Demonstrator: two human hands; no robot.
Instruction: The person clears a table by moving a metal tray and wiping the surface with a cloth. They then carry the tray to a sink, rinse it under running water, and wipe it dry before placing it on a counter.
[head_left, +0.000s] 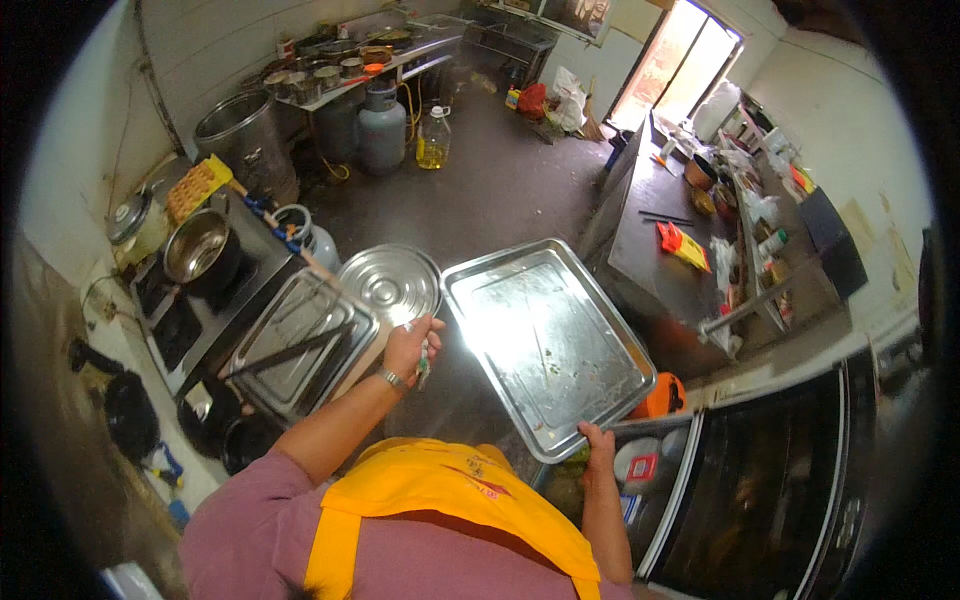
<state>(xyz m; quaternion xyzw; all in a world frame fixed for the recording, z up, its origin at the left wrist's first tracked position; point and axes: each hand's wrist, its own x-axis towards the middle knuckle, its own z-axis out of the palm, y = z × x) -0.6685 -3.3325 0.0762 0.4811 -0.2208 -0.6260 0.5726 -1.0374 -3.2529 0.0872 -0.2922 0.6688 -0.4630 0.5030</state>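
Observation:
My right hand (598, 444) grips the near right corner of a large rectangular metal tray (525, 337), with the thumb over the rim. The tray is tilted, shiny, and has dark specks and small scraps on its surface. My left hand (409, 350), with a metal watch at the wrist, is closed around a small crumpled whitish and green item (424, 364) that I cannot name. Beyond that hand lies a round metal lid (390, 281). Left of it is another rectangular metal tray (300, 337) with a dark bar across it.
A stove (176, 330) with a metal pot (198, 251) stands at left. Behind are gas cylinders (382, 127) and an oil bottle (433, 142). A steel worktable (637, 247) holding packets is at right, near an orange container (664, 397) and a glass-doored cabinet (757, 480).

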